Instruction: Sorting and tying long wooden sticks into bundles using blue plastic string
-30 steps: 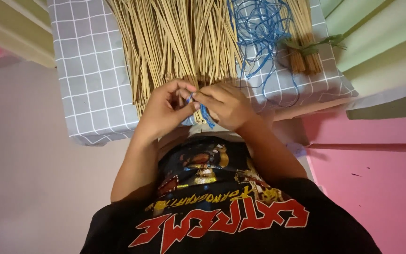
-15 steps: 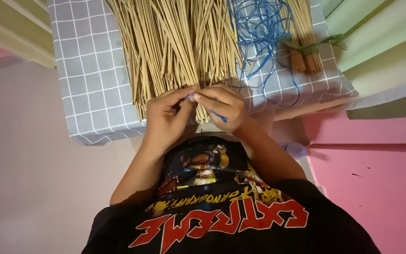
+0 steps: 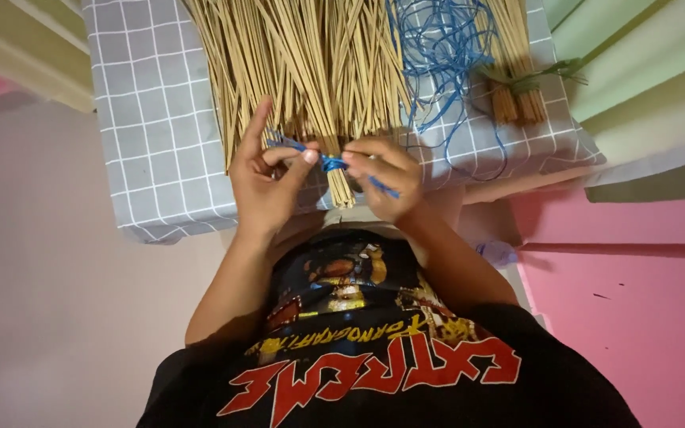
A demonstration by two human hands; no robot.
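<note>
A thick pile of thin tan sticks (image 3: 311, 71) lies on a grey checked cloth (image 3: 152, 119). A small bundle of sticks (image 3: 339, 181) juts toward me, wound with blue string (image 3: 331, 163). My left hand (image 3: 267, 178) pinches one end of the string, index finger raised against the sticks. My right hand (image 3: 386, 178) pinches the other end, right of the bundle. The string is stretched between both hands across the bundle.
A loose tangle of blue cord (image 3: 441, 47) lies at the back right on the cloth. Beside it sits a short tied bundle of sticks (image 3: 517, 95) with a green tie. Pink floor (image 3: 636, 317) is at right, pale floor at left.
My hands have drawn apart, the left going left and up, pulling the blue string taut around the small bundle. The left index finger has lifted.
</note>
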